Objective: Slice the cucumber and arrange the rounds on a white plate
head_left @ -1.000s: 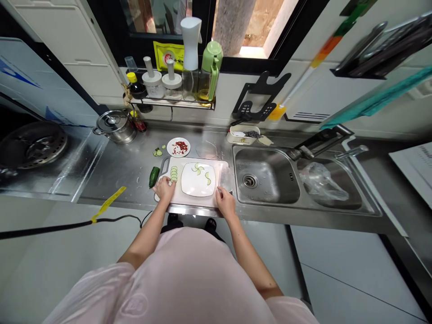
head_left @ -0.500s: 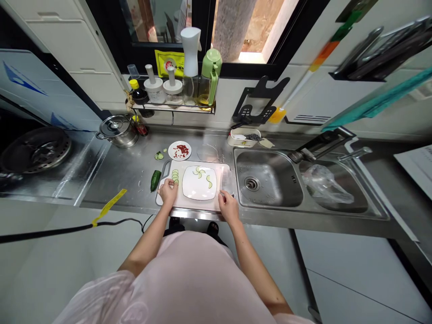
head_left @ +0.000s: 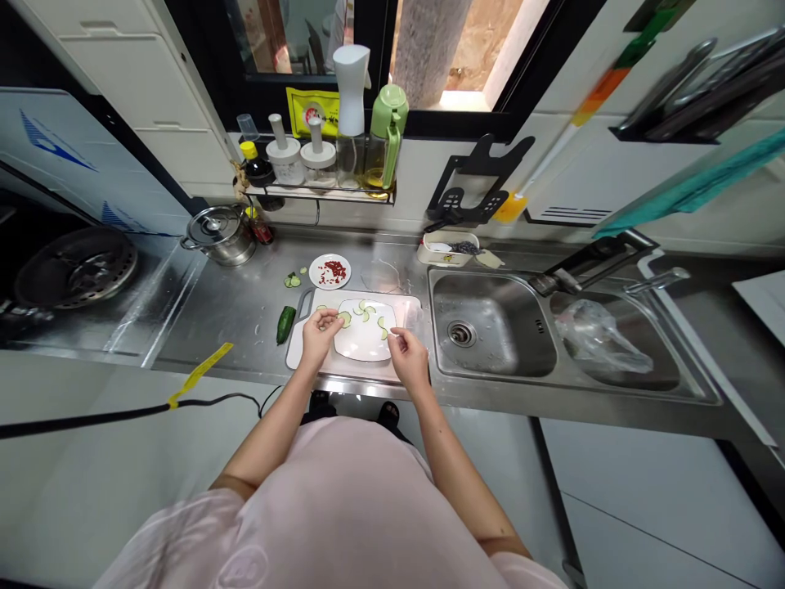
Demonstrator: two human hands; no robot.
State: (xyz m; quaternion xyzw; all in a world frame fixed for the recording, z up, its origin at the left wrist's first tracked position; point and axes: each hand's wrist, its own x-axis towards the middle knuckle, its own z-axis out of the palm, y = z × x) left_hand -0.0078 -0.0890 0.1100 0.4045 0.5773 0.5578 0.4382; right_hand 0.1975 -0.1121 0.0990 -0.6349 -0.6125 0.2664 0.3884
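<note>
On the steel counter (head_left: 233, 315) left of the sink (head_left: 491, 331), a white cutting board (head_left: 295, 353) carries a white square plate (head_left: 366, 348) w/ a few cucumber half-slices (head_left: 366, 311) spread near its far edge. Left hand (head_left: 319, 337) is over the plate's left edge, fingers pinched narrow on a cucumber slice (head_left: 345, 319), holding it just above or on the plate's left side; can't tell which. Right hand (head_left: 408, 357) sits at the plate's right near corner, thumb & forefinger close together, tips pointing at the plate; whether anything's b/w them can't be told, too small. One more slice (head_left: 320, 308) peeks out on the board just beyond the left hand.

Rest of the cucumber (head_left: 285, 324), a dark green stub, lies on the counter just left of the board. Farther back: a few cut ends (head_left: 292, 281) & a small round dish of red bits (head_left: 329, 271), near each other, behind the board. A lidded steel pot (head_left: 219, 235) stands at back left by the stove (head_left: 74, 270). Wall shelf above holds bottles & jars (head_left: 331, 151). A crumpled plastic bag (head_left: 594, 335) lies in the right sink basin.
</note>
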